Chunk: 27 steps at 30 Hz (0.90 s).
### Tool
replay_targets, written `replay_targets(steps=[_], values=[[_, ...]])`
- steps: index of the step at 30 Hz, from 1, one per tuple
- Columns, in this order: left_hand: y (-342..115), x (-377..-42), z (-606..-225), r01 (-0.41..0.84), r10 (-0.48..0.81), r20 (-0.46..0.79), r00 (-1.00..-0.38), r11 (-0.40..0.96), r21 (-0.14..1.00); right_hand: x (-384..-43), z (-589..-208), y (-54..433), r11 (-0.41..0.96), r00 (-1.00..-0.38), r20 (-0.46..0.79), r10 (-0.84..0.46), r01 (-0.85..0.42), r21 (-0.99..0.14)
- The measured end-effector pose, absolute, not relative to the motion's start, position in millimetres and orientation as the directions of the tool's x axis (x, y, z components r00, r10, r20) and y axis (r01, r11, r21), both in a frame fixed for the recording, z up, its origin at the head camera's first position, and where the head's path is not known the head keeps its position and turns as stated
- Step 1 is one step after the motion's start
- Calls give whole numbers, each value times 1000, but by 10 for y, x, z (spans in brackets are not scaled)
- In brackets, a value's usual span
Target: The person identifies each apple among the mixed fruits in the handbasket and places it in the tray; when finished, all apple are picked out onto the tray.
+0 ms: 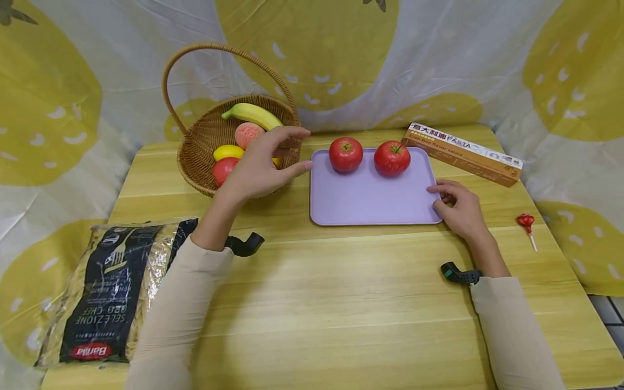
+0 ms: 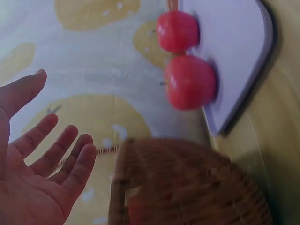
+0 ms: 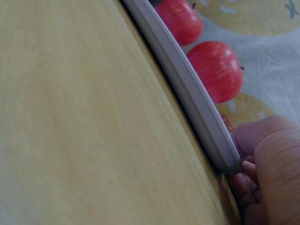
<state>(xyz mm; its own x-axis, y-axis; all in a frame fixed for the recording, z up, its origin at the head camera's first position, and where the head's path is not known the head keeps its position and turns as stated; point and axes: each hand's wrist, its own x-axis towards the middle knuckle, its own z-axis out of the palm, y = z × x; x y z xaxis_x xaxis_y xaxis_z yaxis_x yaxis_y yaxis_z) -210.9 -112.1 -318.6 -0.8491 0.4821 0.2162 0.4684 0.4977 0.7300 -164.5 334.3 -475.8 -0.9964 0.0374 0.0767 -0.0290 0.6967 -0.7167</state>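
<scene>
Pale wood-grain with streaks of yellow, the table (image 1: 341, 314) fills the lower view; twelve o'clock is its far edge. Cloth (image 1: 131, 59) printed with big yellow shapes hangs behind and along both sides, a little creased, and gray floor tiles (image 1: 615, 317) show just past three. The lilac tray (image 1: 375, 200) lies at one o'clock, bearing a red apple (image 1: 345, 155) at its own eleven and another apple (image 1: 392, 158) at its one. At the tray's edge between three and four, the right hand (image 1: 460, 208) pinches the rim between thumb and fingers. The left hand (image 1: 260, 165) hangs empty, fingers spread, above the right side of the fruit-filled wicker basket (image 1: 207, 127) at eleven. A pasta bag (image 1: 104, 292) lies at nine, a pasta box (image 1: 463, 154) at two, and a red lollipop (image 1: 525, 220) at three.
</scene>
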Motion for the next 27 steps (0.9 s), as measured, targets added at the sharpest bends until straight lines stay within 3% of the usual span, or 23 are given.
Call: replay_targets(steps=[12,27], values=[[-1749,-2157,-3216,370,347,173,-922,655,659,-1644,-4752,3329,698,-997,72,41,-23,-716],[-1919,-2194,-3388,303,316,92,-944,724,620,-1645,-4742,3332,696,-996,74,39,-27,-717]])
